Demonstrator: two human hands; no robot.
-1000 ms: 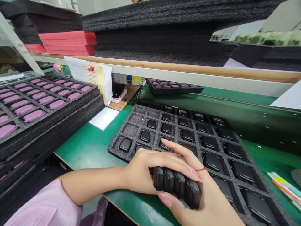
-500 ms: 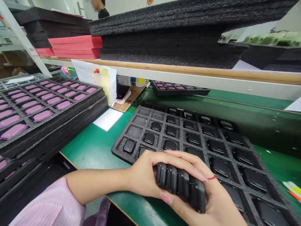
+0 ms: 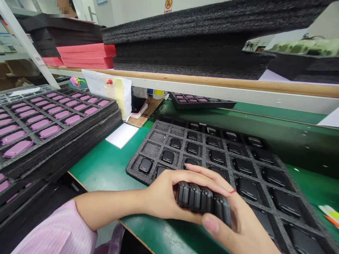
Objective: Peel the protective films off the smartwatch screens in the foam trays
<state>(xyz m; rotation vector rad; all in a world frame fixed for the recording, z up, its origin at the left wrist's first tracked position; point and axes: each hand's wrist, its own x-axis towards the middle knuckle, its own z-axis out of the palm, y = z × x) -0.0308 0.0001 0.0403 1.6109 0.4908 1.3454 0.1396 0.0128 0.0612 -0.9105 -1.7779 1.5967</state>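
Observation:
A row of several black smartwatch bodies (image 3: pixel 200 198), standing on edge and pressed together, is held between my two hands above the near side of a black foam tray. My left hand (image 3: pixel 159 197) wraps the row from the left, its fingers over the far side. From the lower right, my right hand (image 3: pixel 245 220) closes round the right end, thumb in front. The foam tray (image 3: pixel 135 173) lies on the green table. Single black watch bodies (image 3: pixel 145 165) sit in most of its visible pockets; a few pockets at its far left are bare. My hands hide part of the tray.
Stacked foam trays (image 3: pixel 106 114) with pink pieces (image 3: pixel 50 131) stand at left. A white pad (image 3: pixel 122 135) lies between them and the black tray. Overhead, a shelf (image 3: pixel 185 80) carries black foam and red foam (image 3: pixel 87 56). Another person (image 3: pixel 69 8) is behind.
My right thumb has lifted and shifted right along the row. The right hand has shifted slightly left. Both hands still hold the watch bodies.

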